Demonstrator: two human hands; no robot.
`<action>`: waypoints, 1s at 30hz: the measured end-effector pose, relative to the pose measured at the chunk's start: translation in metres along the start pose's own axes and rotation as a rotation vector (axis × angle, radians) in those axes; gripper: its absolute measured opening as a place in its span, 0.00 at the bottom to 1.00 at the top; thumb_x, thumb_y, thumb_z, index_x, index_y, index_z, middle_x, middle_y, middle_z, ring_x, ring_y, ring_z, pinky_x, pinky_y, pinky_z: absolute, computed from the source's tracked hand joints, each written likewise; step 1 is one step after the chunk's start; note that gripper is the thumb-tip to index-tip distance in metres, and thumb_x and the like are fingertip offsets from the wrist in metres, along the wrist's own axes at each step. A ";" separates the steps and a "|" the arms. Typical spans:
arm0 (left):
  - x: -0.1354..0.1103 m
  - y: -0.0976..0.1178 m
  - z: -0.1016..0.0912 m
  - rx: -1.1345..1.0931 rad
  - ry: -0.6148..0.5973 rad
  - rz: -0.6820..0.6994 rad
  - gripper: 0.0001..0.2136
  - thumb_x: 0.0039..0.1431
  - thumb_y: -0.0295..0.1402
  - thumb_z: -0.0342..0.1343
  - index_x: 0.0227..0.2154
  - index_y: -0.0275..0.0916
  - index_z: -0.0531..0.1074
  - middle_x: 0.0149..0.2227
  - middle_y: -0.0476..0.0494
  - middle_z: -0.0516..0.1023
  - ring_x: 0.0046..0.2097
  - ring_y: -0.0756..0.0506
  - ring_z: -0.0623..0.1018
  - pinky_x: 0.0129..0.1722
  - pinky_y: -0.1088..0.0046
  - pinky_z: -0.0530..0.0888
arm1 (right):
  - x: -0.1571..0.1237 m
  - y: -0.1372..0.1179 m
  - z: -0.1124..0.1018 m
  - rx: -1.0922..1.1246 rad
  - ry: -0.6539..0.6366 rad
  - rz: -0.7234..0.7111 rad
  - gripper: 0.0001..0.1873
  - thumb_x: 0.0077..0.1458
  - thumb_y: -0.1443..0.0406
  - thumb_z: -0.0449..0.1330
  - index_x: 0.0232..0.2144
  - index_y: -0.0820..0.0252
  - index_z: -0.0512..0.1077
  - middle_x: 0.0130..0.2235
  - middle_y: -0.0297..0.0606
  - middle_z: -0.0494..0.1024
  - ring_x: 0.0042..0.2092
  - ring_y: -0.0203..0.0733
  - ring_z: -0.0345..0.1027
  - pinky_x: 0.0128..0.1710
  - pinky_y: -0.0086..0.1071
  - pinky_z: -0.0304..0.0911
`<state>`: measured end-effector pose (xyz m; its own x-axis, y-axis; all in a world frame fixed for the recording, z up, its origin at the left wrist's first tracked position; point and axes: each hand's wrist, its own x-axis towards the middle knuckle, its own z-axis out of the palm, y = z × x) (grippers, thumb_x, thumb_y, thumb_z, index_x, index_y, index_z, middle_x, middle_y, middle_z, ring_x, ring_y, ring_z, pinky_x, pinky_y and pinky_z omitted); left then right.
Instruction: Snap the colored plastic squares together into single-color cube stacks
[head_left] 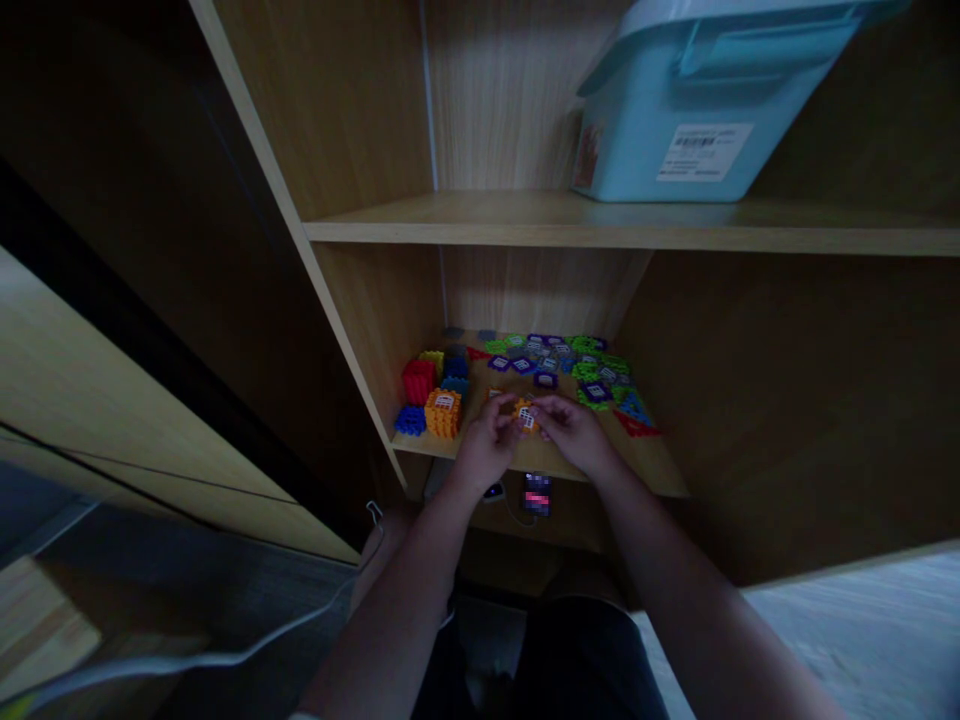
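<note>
Between my fingertips is an orange interlocking plastic tile (526, 415) with a white window-like pattern. My left hand (489, 437) pinches its left side, and my right hand (571, 430) grips its right side. Both hands are just above the front of the lower shelf. Left of them stands a stack of orange tiles (443, 413), with a red stack (419, 381) behind it and blue tiles (410, 420) beside it. Another orange piece (495, 393) shows partly behind my left hand. Green tiles (592, 393) and purple tiles (546, 380) lie spread toward the back and right.
On the shelf above sits a light blue lidded bin (667, 120). Red triangles (636, 425) lie near the lower shelf's right wall. Below the shelf edge is a phone (537, 494) with a cable. A white cable (247, 650) runs along the lower left.
</note>
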<state>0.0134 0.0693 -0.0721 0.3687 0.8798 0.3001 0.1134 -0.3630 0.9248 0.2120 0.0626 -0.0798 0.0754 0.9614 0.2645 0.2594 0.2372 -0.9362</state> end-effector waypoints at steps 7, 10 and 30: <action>-0.007 -0.004 0.011 0.310 0.136 0.100 0.30 0.58 0.32 0.74 0.61 0.41 0.70 0.47 0.43 0.85 0.44 0.42 0.85 0.47 0.64 0.82 | -0.001 -0.003 0.001 0.105 0.010 0.048 0.30 0.50 0.37 0.73 0.35 0.56 0.79 0.30 0.36 0.82 0.27 0.38 0.69 0.29 0.33 0.64; -0.008 -0.007 0.016 0.402 0.187 0.170 0.29 0.60 0.32 0.73 0.62 0.40 0.70 0.52 0.40 0.84 0.46 0.42 0.85 0.50 0.62 0.82 | -0.001 -0.006 0.001 0.134 0.011 0.068 0.31 0.49 0.37 0.73 0.34 0.56 0.79 0.29 0.36 0.81 0.27 0.38 0.69 0.29 0.33 0.65; -0.011 -0.015 0.018 0.535 0.283 0.262 0.22 0.66 0.32 0.67 0.60 0.38 0.72 0.50 0.37 0.84 0.50 0.40 0.85 0.53 0.59 0.83 | 0.001 -0.003 -0.001 0.119 0.042 0.079 0.31 0.52 0.36 0.70 0.38 0.56 0.79 0.30 0.34 0.79 0.27 0.37 0.66 0.27 0.31 0.64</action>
<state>0.0242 0.0598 -0.0931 0.1978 0.7616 0.6171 0.5228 -0.6145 0.5909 0.2126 0.0624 -0.0760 0.1317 0.9717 0.1964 0.1356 0.1786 -0.9745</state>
